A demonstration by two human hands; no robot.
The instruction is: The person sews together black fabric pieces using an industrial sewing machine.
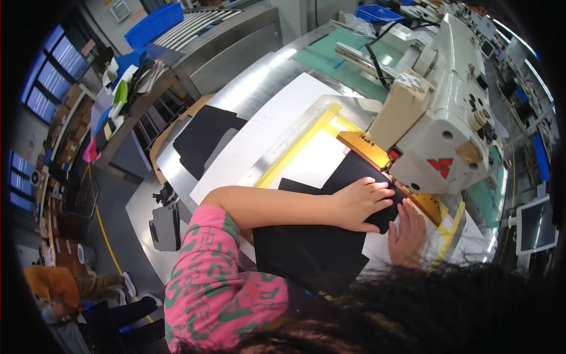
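Observation:
Under the head of a white industrial sewing machine [443, 138] lies a black fabric-like piece [355, 173], against an amber guide plate [361, 143]. My left hand [364, 205] rests flat on this piece with its fingers stretched out. Close to the guide plate, my right hand [408, 235] lies with extended fingers at the piece's right edge. Another black piece [309, 253] spreads below my left forearm, which hides part of it. Yellow tape strips [299, 146] run along a white sheet [259, 138] under the work. The needle area is mostly hidden by the machine head.
More black pieces [206, 138] lie at the left on the metal table. A dark grey flat object [165, 227] sits beyond my left elbow. A blue bin [154, 25] stands by a roller conveyor [197, 28]. A screen [536, 227] is at right; another person [56, 292] is lower left.

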